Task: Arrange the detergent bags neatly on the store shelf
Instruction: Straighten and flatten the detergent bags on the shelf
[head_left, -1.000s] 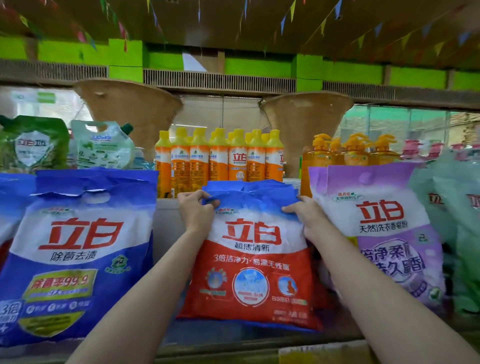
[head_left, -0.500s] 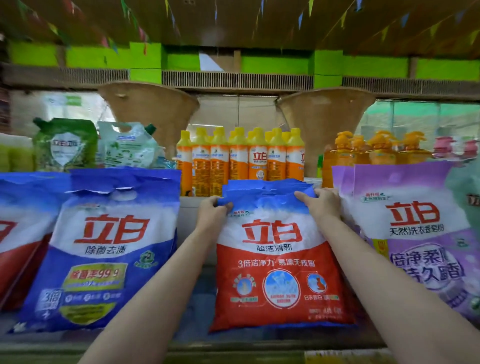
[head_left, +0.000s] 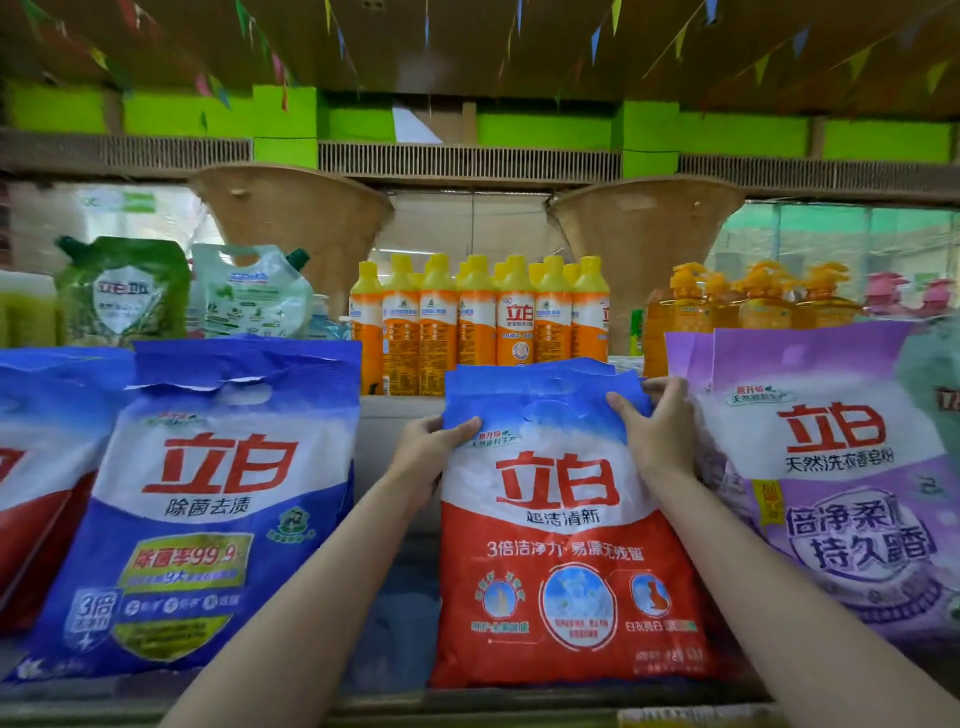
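A red, white and blue detergent bag (head_left: 566, 561) stands upright on the shelf (head_left: 395, 696) in the middle of the view. My left hand (head_left: 428, 449) grips its upper left edge, thumb on the front. My right hand (head_left: 657, 431) holds its upper right corner, fingers over the blue top. A large blue detergent bag (head_left: 208, 519) leans to the left, apart from the red one. A purple detergent bag (head_left: 841, 488) stands right beside my right hand. Another red and blue bag (head_left: 36, 467) is cut off at the far left.
Behind the bags stand several orange bottles with yellow caps (head_left: 478, 322), pump bottles (head_left: 753, 301) to the right, and green and white refill pouches (head_left: 182, 291) to the left. A gap of bare shelf (head_left: 395, 623) lies between the blue and red bags.
The red bag has shifted right and stands straighter, close against the purple bag. Both hands stayed on its top corners; the view moved closer.
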